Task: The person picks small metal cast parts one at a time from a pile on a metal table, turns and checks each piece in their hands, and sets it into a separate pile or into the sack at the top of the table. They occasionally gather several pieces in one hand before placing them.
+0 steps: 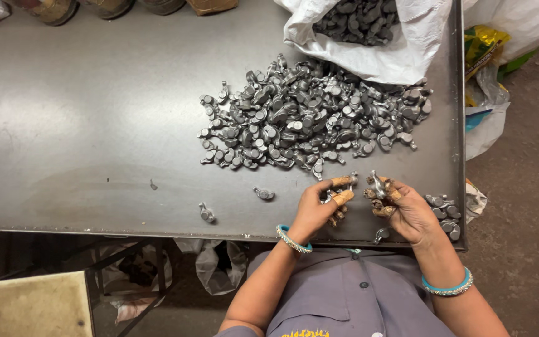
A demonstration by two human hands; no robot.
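Note:
A big heap of small grey metal castings (pixel 310 115) lies on the grey metal table (pixel 82 125). My left hand (pixel 322 206), with brown wrapping on its fingertips, pinches one small metal casting (pixel 349 181) near the table's front edge. Just to its right, my right hand (pixel 400 209), fingertips also wrapped, holds another metal casting (pixel 377 185) up. Both hands sit just below the heap. A teal bangle circles each wrist.
An open white sack (pixel 394 43) holding more castings rests at the table's back right. A small group of castings (pixel 444 212) lies at the front right corner. Single castings (pixel 264 193) (pixel 206 213) lie loose to the left. Bags stand on the floor at right.

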